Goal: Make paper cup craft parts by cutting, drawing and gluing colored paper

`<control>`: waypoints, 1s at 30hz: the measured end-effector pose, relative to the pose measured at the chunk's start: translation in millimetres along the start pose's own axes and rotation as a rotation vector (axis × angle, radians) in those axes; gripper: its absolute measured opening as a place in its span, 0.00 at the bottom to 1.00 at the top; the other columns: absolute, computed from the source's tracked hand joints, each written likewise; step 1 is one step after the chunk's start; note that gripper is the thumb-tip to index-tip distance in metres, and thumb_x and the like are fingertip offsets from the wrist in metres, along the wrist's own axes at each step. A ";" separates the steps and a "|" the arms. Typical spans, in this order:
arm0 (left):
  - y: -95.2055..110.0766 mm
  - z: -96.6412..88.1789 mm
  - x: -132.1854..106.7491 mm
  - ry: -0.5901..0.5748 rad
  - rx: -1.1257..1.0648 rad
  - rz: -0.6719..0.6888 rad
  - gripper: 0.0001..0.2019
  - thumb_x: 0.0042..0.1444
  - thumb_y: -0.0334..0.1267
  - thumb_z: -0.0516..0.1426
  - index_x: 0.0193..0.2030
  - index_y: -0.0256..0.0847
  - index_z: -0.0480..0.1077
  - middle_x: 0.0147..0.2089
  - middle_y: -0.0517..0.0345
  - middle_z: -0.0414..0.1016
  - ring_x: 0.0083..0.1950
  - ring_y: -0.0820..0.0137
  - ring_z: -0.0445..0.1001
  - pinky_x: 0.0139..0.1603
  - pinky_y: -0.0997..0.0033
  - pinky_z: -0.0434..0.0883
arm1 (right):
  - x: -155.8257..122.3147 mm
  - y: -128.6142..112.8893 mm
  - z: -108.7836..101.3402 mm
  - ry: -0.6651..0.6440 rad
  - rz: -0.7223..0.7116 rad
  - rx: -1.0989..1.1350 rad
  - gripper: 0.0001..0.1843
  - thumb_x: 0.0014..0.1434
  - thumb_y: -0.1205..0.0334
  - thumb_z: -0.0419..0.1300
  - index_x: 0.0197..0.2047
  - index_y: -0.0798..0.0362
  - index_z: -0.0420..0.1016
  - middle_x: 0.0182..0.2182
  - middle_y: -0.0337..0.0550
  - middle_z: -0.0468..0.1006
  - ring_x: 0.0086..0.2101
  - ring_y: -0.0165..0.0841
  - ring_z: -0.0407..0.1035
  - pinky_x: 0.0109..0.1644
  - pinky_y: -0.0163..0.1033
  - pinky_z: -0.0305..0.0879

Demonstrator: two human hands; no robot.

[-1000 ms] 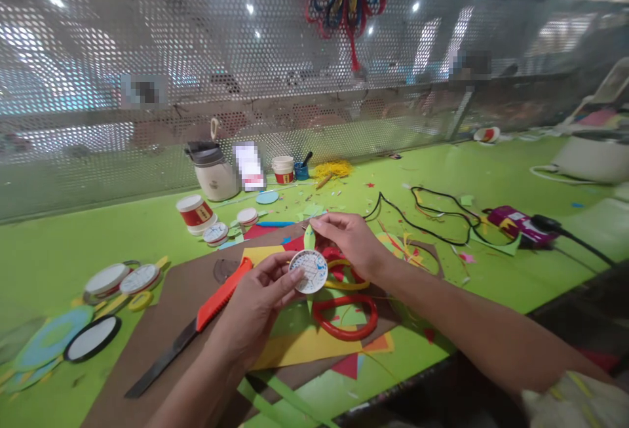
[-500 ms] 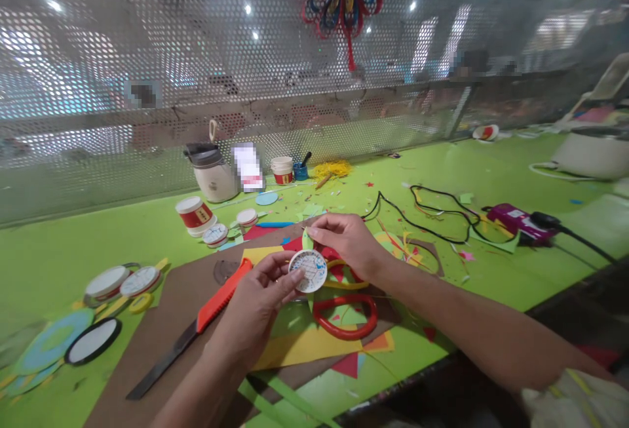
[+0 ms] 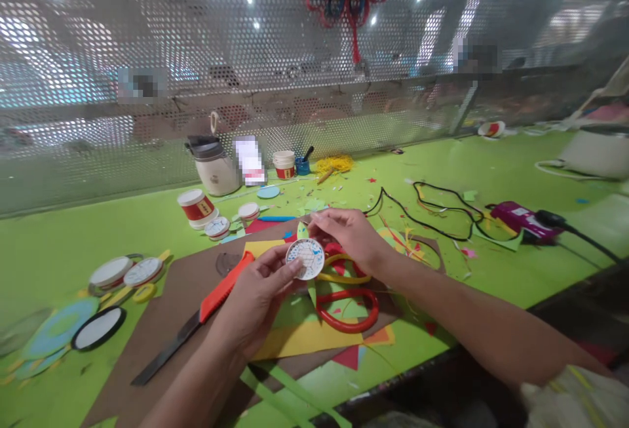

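Note:
My left hand (image 3: 263,287) grips a small white round disc (image 3: 309,260) with blue patches and thin drawn lines, thumb on its face. A green paper piece with small dots (image 3: 302,231) sticks up from the disc's top edge, and a pointed green strip (image 3: 312,292) hangs below. Just right of the dotted piece, my right hand (image 3: 351,234) has its fingertips pinched together; whatever is between them is too small to make out. Red-handled scissors (image 3: 377,310) and a yellow loop handle (image 3: 351,279) lie beneath the hands. An orange utility knife (image 3: 223,290) rests beside my left wrist.
A brown board (image 3: 147,323) lies under coloured paper scraps. Paper cups (image 3: 197,208), round lids (image 3: 111,273), a kettle (image 3: 216,169) and a phone (image 3: 249,159) stand left and behind. A black cord (image 3: 422,228) and purple power strip (image 3: 523,219) lie right. Perforated mesh (image 3: 295,80) borders the back.
The right fingertips have come off the dotted green piece and sit slightly to its right. The disc has tilted and shifted a little up and left in the view.

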State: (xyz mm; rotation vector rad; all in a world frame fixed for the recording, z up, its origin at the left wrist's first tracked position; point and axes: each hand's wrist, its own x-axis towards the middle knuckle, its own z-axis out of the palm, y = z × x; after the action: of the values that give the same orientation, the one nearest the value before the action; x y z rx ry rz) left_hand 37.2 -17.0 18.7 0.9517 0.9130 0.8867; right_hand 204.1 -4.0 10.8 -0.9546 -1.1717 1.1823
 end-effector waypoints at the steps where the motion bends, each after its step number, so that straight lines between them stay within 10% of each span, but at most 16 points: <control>1: 0.0 -0.7 0.3 0.008 -0.006 0.004 0.16 0.43 0.35 0.67 0.42 0.37 0.76 0.46 0.50 0.79 0.44 0.64 0.77 0.42 0.71 0.73 | 0.3 1.2 0.2 -0.009 0.019 0.004 0.19 0.53 0.46 0.61 0.25 0.55 0.74 0.22 0.37 0.72 0.23 0.27 0.65 0.32 0.35 0.64; 15: -3.4 -11.8 4.0 -0.045 -0.142 0.085 0.12 0.55 0.40 0.59 0.43 0.36 0.77 0.43 0.50 0.79 0.42 0.65 0.75 0.39 0.72 0.72 | -6.0 7.9 0.8 -0.205 0.099 -0.180 0.17 0.55 0.49 0.62 0.34 0.56 0.77 0.26 0.42 0.75 0.26 0.28 0.66 0.28 0.35 0.64; 30: -10.2 -6.7 4.7 -0.154 0.073 -0.016 0.09 0.54 0.40 0.61 0.39 0.40 0.78 0.38 0.54 0.78 0.37 0.72 0.71 0.39 0.76 0.70 | 0.8 -3.4 -7.0 -0.112 0.034 -0.158 0.11 0.48 0.58 0.66 0.25 0.57 0.73 0.20 0.34 0.70 0.23 0.25 0.60 0.28 0.33 0.58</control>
State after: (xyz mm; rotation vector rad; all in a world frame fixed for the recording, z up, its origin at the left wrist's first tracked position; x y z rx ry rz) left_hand 34.8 -14.2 6.2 1.0593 0.8239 0.7593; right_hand 211.6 -3.4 13.1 -1.0415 -1.3586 1.1961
